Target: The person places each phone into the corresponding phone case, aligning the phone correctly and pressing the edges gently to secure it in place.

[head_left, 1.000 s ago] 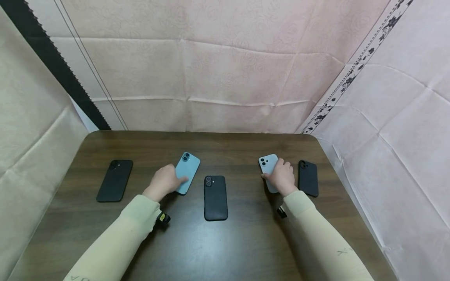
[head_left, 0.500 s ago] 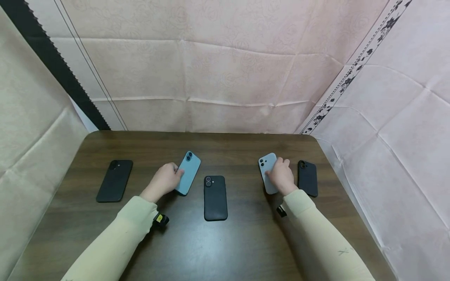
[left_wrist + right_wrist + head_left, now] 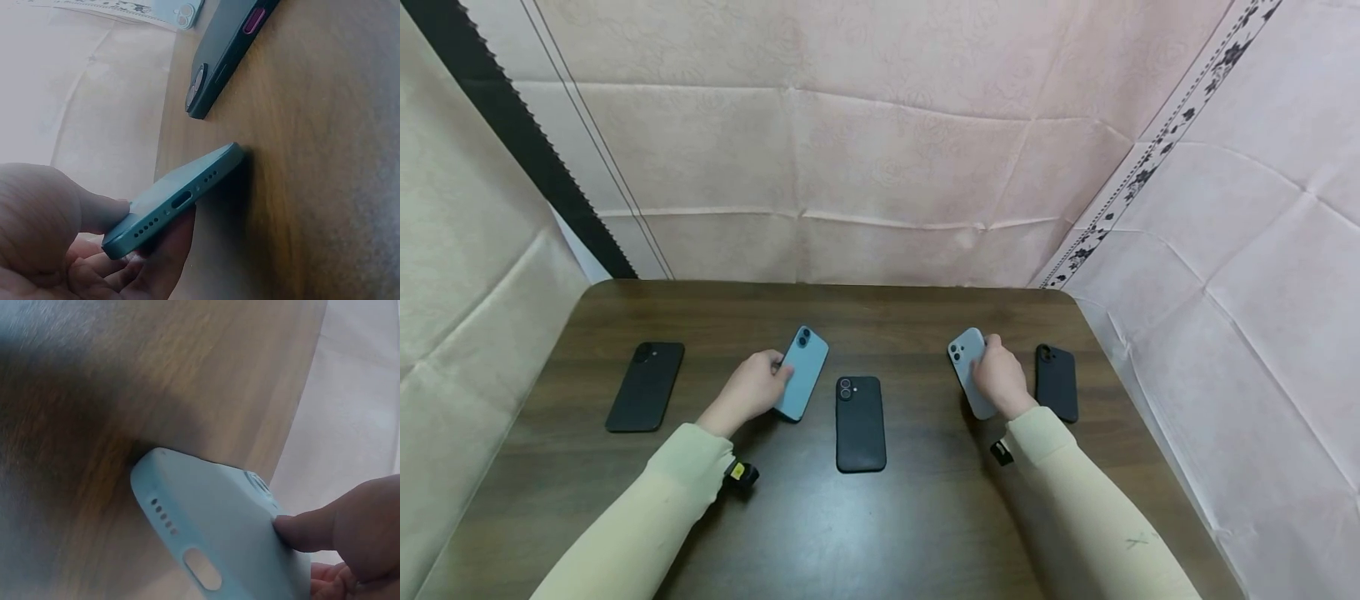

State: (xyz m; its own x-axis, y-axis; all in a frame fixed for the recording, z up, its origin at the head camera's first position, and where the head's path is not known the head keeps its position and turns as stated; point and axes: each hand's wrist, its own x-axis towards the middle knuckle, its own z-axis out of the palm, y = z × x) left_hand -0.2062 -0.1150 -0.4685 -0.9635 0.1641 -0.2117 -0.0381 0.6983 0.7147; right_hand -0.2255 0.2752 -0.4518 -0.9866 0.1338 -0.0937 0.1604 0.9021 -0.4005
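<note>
In the head view my left hand (image 3: 747, 390) pinches a blue phone (image 3: 806, 371) by its left edge. The left wrist view shows the phone's bottom edge (image 3: 181, 201) with a port opening and speaker holes; the phone is tilted, one long side raised off the table. My right hand (image 3: 1002, 379) pinches a pale blue phone case (image 3: 966, 358) by its right edge, thumb on the back. Seen from the right wrist, the case (image 3: 215, 500) leans too, with an oval cut-out and small holes along its bottom. Whether a phone sits inside it, I cannot tell.
On the brown wooden table (image 3: 715, 533) lie a black phone (image 3: 860, 425) between my hands, another black phone (image 3: 645, 387) at the left, and a dark phone (image 3: 1056, 383) just right of my right hand. Pale cloth (image 3: 880, 167) hangs behind and at both sides.
My left thumb has drawn back from across the blue phone to its left edge, and the phone has shifted slightly right. The pale case's top has swung a little left while my right fingers moved in.
</note>
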